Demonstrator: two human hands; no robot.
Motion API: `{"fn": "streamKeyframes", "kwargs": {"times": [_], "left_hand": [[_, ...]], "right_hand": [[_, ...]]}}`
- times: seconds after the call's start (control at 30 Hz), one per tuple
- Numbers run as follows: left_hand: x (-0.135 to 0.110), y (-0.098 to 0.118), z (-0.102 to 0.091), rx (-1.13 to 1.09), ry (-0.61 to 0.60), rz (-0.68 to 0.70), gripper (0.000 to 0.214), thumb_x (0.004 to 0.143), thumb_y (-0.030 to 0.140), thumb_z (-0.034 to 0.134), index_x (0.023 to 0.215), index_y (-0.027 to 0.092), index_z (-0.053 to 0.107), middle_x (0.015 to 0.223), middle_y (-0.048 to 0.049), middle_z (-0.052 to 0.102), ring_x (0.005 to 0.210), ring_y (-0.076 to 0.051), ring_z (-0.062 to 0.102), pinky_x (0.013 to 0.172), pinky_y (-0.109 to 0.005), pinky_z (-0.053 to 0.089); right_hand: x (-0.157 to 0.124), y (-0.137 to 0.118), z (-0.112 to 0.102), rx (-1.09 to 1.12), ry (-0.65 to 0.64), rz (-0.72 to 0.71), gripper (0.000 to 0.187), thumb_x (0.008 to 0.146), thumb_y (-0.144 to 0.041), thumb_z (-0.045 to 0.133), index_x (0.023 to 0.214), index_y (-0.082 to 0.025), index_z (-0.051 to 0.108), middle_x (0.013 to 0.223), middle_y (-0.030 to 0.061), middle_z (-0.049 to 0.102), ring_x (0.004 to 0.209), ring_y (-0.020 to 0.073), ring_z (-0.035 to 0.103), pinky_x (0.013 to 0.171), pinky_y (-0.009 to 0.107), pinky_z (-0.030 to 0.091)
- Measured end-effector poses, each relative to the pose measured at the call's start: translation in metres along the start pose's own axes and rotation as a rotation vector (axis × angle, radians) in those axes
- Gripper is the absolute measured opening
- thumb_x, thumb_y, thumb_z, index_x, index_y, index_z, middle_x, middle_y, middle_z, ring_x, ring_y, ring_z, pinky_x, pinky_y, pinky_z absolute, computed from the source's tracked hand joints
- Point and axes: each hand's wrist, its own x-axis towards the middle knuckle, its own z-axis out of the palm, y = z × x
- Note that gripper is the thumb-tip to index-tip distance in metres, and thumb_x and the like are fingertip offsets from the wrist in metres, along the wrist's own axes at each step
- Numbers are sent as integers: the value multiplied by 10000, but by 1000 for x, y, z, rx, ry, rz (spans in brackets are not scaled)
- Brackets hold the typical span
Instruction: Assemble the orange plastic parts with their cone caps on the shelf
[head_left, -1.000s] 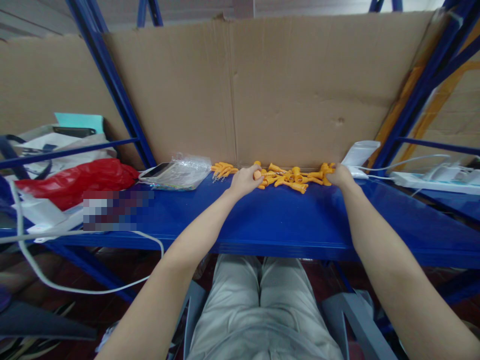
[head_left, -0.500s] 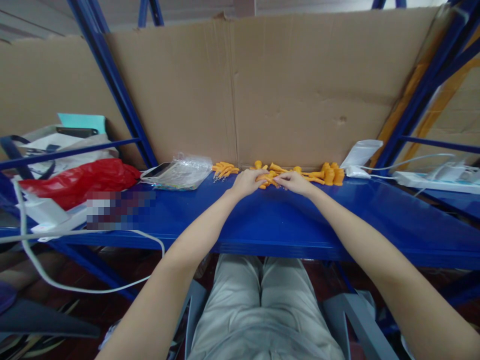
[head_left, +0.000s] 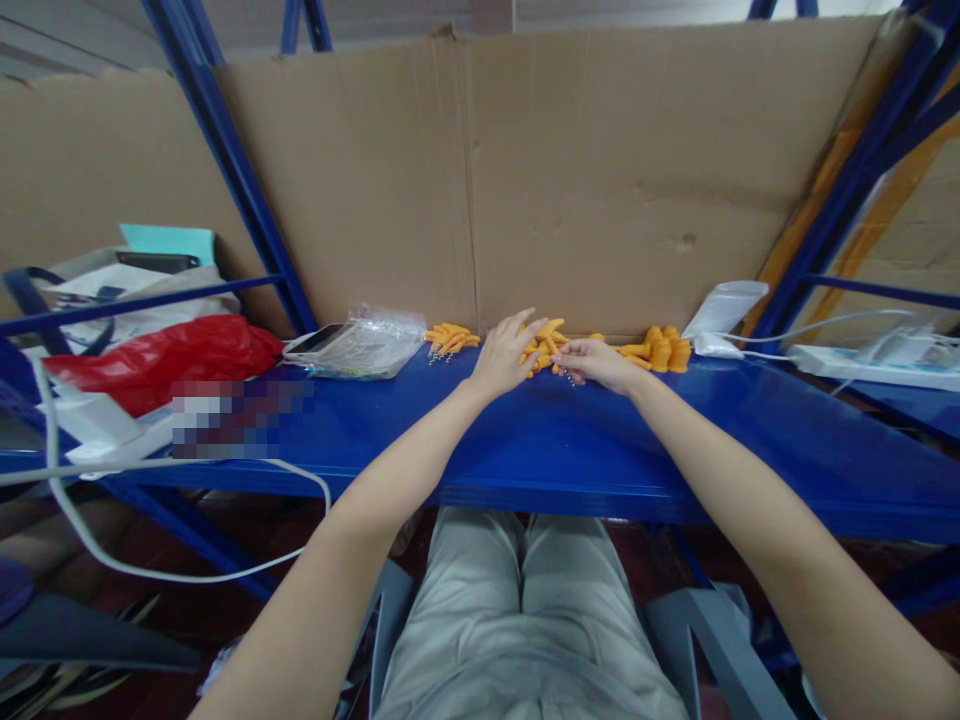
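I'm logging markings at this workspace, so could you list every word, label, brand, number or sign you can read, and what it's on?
No readable text anywhere.
White bag: dark patch, too blurred to tell whether it is print.
Orange pieces: too small to make out any lettering.
Pixelated patch at left: blocked out, unreadable.

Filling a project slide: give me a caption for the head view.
Both hands close together at orange pieces on a blue table, cardboard behind.
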Motion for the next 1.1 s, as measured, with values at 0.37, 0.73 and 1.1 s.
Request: {"fn": "streamKeyframes", "kwargs": {"times": [0.37, 0.73, 1.1], "left_hand": [[-6, 28, 12, -144, -258, 111, 214, 956, 277, 569, 1082, 207, 728, 992, -62, 755, 886, -189, 689, 828, -294, 504], [-5, 26, 28, -503, -213, -133, 145, 919, 239, 625, 908, 147, 737, 691, -17, 712, 573, -117, 638, 603, -226, 488], [1, 19, 31, -979, -77, -545, 145, 885, 221, 691, 786, 115, 683, 626, 12, 678, 356, -34, 511, 400, -152, 408]], "right_hand": [[3, -2, 1, 281, 157, 63, 348, 750, -368, 852, 657, -187, 569, 502, -44, 543, 436, 61, 459, 431, 194, 407], [8, -7, 9, 462, 246, 170, 318, 836, -195, 778, 610, -164, 557, 513, -18, 587, 434, 52, 472, 482, 180, 447], [6, -3, 5, 418, 239, 172, 103, 892, -97, 673, 811, -160, 669, 704, 14, 704, 552, 81, 607, 579, 201, 515]]}}
